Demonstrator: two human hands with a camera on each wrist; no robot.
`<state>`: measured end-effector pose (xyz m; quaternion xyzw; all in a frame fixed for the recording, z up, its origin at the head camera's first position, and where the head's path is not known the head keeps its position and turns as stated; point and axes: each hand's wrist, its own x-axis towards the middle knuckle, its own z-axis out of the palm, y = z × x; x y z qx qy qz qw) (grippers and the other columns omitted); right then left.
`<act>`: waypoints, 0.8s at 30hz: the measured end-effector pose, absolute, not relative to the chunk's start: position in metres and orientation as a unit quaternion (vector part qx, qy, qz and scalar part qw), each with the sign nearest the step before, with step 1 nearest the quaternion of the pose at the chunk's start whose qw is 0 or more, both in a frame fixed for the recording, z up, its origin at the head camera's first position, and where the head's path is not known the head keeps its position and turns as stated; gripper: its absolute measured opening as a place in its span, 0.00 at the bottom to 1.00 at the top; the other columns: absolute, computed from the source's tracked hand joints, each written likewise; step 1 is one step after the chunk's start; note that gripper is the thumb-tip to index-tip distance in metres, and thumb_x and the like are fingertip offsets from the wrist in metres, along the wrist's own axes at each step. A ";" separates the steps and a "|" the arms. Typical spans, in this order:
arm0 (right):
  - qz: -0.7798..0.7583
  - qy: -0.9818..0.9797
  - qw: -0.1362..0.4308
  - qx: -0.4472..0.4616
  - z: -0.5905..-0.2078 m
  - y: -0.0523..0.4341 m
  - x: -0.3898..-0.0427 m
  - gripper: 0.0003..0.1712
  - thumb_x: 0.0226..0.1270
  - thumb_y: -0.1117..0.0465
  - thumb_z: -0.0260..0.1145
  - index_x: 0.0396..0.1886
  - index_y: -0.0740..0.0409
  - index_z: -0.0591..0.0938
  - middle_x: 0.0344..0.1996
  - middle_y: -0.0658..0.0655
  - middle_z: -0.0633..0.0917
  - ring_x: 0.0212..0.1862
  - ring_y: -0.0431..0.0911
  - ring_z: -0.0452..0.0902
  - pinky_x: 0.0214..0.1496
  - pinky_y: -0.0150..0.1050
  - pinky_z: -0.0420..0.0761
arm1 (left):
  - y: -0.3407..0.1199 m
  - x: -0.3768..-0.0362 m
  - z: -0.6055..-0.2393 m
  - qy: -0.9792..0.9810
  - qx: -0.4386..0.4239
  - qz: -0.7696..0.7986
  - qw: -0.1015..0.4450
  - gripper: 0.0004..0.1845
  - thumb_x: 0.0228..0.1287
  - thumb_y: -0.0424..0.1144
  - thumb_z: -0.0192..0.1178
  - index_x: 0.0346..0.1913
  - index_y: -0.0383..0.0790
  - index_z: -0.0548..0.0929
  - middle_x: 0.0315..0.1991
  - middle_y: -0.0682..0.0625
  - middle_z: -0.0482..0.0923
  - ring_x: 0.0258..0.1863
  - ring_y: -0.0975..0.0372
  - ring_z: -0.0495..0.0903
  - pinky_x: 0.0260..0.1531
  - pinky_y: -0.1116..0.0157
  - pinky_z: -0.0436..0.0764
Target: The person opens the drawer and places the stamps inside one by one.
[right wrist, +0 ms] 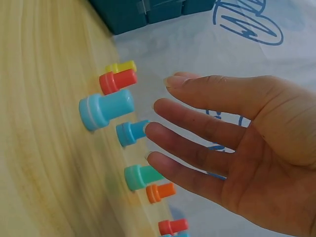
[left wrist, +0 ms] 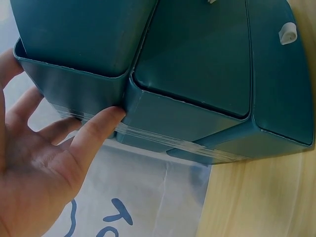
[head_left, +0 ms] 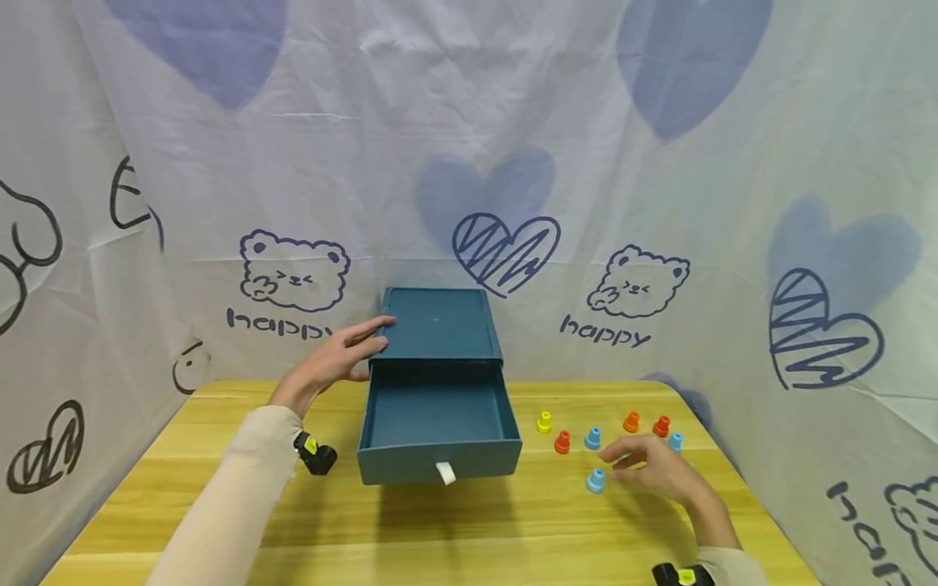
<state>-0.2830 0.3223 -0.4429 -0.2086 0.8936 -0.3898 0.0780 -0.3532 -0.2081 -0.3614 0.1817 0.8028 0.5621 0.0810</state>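
Plainly, on the wooden table [head_left: 469,529] stands a dark teal drawer box [head_left: 440,325], its drawer [head_left: 438,435] pulled out toward the person, and the left hand [head_left: 344,354] lies flat and relaxed against the box's left top edge, gripping nothing. To the right, near the drawer, sit small coloured pegs [head_left: 595,480] in blue, red, orange and yellow; the right hand [head_left: 648,465] hovers over them with fingers spread and empty. They look light, rigid and smooth, best pinched by the narrow stem.
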 end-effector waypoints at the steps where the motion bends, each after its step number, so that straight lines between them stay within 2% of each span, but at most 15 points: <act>1: -0.390 0.893 0.078 -0.208 -0.444 0.323 -0.283 0.16 0.64 0.70 0.72 0.51 0.70 0.86 0.51 0.71 0.87 0.47 0.55 0.87 0.45 0.30 0.85 | -0.208 -0.353 -0.362 0.803 0.182 0.562 0.081 0.33 0.80 0.54 0.52 0.82 0.54 0.60 0.85 0.41 0.44 0.82 0.39 0.50 0.69 0.32 0.69; 7: -0.389 0.895 0.083 -0.202 -0.451 0.324 -0.284 0.15 0.64 0.70 0.72 0.50 0.68 0.86 0.51 0.69 0.88 0.49 0.58 0.86 0.46 0.29 0.85 | -0.207 -0.354 -0.363 0.803 0.180 0.563 0.080 0.32 0.80 0.54 0.52 0.81 0.54 0.60 0.85 0.41 0.44 0.82 0.39 0.50 0.69 0.32 0.68; 19: -0.376 0.905 0.088 -0.178 -0.462 0.320 -0.290 0.14 0.63 0.68 0.73 0.49 0.64 0.87 0.48 0.63 0.89 0.47 0.51 0.86 0.45 0.34 0.86 | -0.208 -0.354 -0.361 0.802 0.179 0.564 0.083 0.33 0.80 0.55 0.52 0.82 0.56 0.60 0.85 0.44 0.43 0.83 0.41 0.48 0.70 0.33 0.68; 24: -0.368 0.907 0.088 -0.184 -0.468 0.319 -0.291 0.14 0.63 0.68 0.74 0.48 0.64 0.87 0.46 0.62 0.90 0.45 0.49 0.86 0.45 0.32 0.85 | -0.208 -0.353 -0.363 0.797 0.182 0.570 0.084 0.33 0.80 0.55 0.52 0.82 0.56 0.60 0.85 0.43 0.43 0.83 0.41 0.48 0.70 0.33 0.68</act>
